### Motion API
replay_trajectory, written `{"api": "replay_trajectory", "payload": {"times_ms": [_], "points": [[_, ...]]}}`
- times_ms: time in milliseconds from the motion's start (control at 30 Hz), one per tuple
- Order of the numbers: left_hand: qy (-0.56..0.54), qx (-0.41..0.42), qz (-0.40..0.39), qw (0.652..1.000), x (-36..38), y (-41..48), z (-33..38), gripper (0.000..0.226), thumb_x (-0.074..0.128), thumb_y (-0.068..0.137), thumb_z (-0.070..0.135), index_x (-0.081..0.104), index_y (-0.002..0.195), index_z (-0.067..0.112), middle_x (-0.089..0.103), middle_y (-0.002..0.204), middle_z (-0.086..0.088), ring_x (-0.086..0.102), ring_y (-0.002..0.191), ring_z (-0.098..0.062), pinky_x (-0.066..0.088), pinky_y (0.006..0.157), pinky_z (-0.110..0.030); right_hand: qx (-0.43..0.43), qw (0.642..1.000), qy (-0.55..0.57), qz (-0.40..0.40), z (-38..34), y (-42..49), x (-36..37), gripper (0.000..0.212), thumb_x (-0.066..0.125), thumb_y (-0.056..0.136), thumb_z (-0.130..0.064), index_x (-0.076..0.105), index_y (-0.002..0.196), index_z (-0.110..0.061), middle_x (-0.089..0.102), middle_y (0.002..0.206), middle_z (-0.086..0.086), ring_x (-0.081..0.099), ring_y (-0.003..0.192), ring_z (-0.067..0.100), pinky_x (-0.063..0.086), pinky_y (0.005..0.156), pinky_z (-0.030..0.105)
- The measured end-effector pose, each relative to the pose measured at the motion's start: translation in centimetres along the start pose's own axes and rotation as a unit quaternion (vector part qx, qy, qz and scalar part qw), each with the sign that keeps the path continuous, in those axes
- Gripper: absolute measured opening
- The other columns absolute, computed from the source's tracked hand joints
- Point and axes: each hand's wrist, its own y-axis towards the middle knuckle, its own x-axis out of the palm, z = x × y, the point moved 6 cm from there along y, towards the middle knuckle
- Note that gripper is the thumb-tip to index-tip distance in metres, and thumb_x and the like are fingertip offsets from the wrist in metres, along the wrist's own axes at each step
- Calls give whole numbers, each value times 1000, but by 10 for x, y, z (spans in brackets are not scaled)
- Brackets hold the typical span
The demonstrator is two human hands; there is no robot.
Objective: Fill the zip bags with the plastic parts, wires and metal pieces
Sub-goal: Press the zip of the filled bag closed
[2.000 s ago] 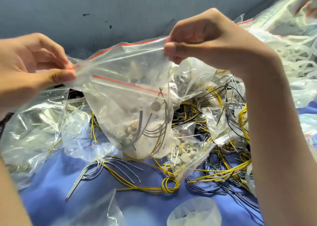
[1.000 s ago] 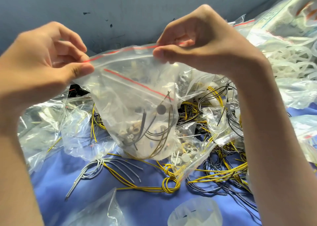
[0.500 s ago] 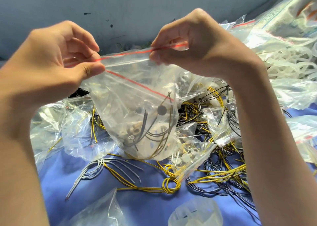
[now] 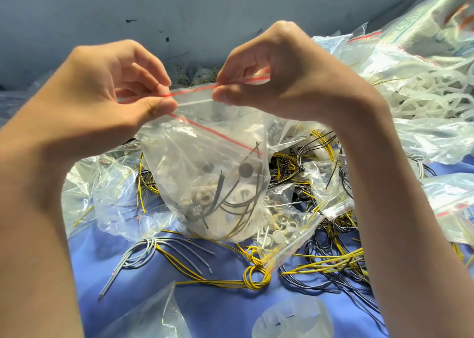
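Both raised: left hand [image 4: 102, 99], right hand [image 4: 279, 81] pinch zip bag [image 4: 205, 163] seal (thumbs underneath).

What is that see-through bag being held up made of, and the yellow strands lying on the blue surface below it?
The zip bag looks like thin, glossy clear plastic film: it crinkles and shows its contents. The yellow wires look coated in smooth plastic insulation; a metal core is likely but not visible.

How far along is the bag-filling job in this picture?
Done: the held zip bag contains wires, plastic and metal pieces. In hand: the left hand and right hand pinch its red-striped top, apparently sealing it. Left: loose yellow wires and grey wires lie unbagged on the blue cloth.
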Motion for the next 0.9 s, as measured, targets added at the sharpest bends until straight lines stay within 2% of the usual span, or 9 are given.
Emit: {"api": "replay_trajectory", "payload": {"times_ms": [67, 167, 333, 500, 600, 667, 733, 900], "points": [[9, 8, -12, 1000, 3, 0, 6, 26, 80, 70, 32, 62, 85, 44, 69, 82, 23, 63, 72, 6, 48, 74, -6, -7, 1000, -14, -4, -3, 1, 3, 13, 67, 86, -25, 75, 85, -15, 62, 67, -14, 56, 64, -4, 38, 64, 5], [26, 23, -16, 999, 6, 2, 12, 26, 80, 70, 30, 62, 83, 42, 68, 80, 24, 62, 69, 7, 48, 73, -7, -22, 999, -30, -1, -8, 2, 5, 14, 65, 85, -23, 75, 87, -13, 64, 70, -9, 57, 72, 0, 37, 64, 5], [42, 25, -3, 999, 6, 4, 15, 30, 73, 71, 24, 54, 81, 45, 67, 80, 22, 60, 66, 2, 52, 72, -20, -17, 999, -35, -10, -10, 2, 5, 14, 66, 86, -26, 75, 87, -15, 58, 65, -18, 54, 61, -6, 36, 61, 5], [24, 16, 2, 1000, 6, 4, 21, 29, 76, 70, 35, 57, 90, 44, 69, 83, 18, 63, 71, 1, 52, 77, -16, -25, 998, -50, -12, -15, 3, 10, 15, 65, 86, -23, 76, 86, -13, 60, 63, -8, 51, 63, -1, 34, 59, 5], [23, 29, -7, 999, 10, 3, 27, 25, 76, 73, 30, 60, 87, 42, 68, 82, 22, 62, 72, 3, 50, 76, -11, -32, 998, -50, -5, -17, 4, 10, 15, 65, 84, -23, 75, 83, -12, 58, 61, -10, 49, 57, -4, 34, 58, 7], [36, 43, -4, 998, 10, 3, 30, 23, 74, 75, 26, 58, 84, 40, 66, 81, 23, 62, 72, 5, 48, 74, -8, -32, 998, -44, 5, -17, 4, 9, 16, 65, 85, -24, 75, 84, -11, 64, 66, -5, 54, 66, 1, 37, 59, 9], [43, 47, 2, 998, 9, 3, 32, 21, 73, 75, 30, 56, 82, 40, 67, 84, 19, 62, 71, 3, 48, 74, -10, -33, 999, -34, 4, -18, 5, 10, 15, 65, 85, -24, 76, 86, -14, 66, 68, -3, 55, 74, 2, 37, 60, 7], [29, 36, -8, 999, 9, 4, 30, 21, 72, 73, 37, 55, 84, 40, 68, 87, 14, 64, 71, 1, 50, 73, -12, -48, 998, -37, 5, -21, 4, 12, 13, 67, 84, -22, 77, 86, -15, 69, 70, -2, 54, 72, 0, 38, 60, 7]]}}
